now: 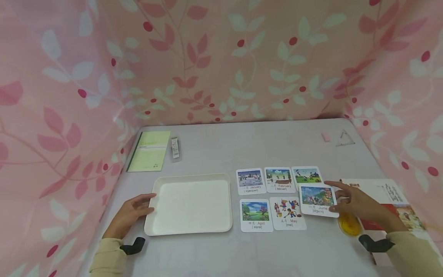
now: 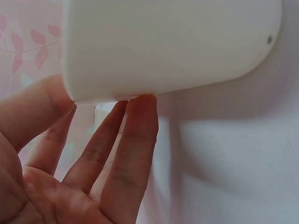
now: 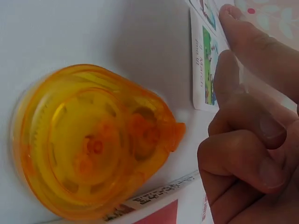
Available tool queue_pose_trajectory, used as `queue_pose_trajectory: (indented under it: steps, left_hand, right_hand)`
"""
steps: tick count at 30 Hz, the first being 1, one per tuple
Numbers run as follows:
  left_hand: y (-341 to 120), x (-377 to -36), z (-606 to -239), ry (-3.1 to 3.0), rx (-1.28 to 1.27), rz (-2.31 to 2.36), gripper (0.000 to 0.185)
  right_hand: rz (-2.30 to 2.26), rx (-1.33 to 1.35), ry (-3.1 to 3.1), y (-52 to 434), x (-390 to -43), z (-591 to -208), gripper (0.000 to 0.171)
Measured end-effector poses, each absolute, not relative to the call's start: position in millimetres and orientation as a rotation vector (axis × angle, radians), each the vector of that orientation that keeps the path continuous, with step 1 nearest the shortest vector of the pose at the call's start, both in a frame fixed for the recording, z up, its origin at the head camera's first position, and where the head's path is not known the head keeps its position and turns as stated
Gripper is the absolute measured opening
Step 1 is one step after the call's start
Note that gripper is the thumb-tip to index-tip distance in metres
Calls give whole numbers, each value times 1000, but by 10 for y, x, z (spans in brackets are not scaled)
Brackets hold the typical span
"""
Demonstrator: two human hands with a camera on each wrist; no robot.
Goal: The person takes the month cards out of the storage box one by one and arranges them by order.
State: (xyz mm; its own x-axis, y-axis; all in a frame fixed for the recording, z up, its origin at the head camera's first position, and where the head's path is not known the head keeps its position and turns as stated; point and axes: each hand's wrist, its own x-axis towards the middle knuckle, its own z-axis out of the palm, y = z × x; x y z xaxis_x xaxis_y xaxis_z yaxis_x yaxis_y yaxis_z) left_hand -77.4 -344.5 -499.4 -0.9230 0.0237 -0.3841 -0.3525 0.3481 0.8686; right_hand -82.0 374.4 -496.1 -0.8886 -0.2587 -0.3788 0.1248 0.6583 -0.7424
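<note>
June card (image 1: 317, 200), long axis across the table, slightly askew, under right hand (image 1: 358, 204) fingertips; left hand (image 1: 129, 213) relaxed.

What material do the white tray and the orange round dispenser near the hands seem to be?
White tray: probably matte plastic or melamine; smooth rounded rim, even colour, no shine.
Orange dispenser: translucent glossy plastic; inner wheels show through the shell. It looks like a tape dispenser, but I cannot be sure.
</note>
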Motion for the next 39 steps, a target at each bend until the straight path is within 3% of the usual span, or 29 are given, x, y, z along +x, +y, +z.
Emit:
queue_pose_trajectory:
  steps: [13,22,39]
  left_hand:
    - [-3426,-744,-5048,2273,-334,1603,63]
    - [-3408,-759,-4985,2284,-341,1594,63]
    - [-3420,-784,-4953,2277,-328,1575,64]
  right_hand:
    - [-1093,-129,2368,3663,-771,-4965,93]
    - [-1147,-203,2388,3664,-719,-4966,83]
    - [-963,-93,2561,3636,-697,-5038,81]
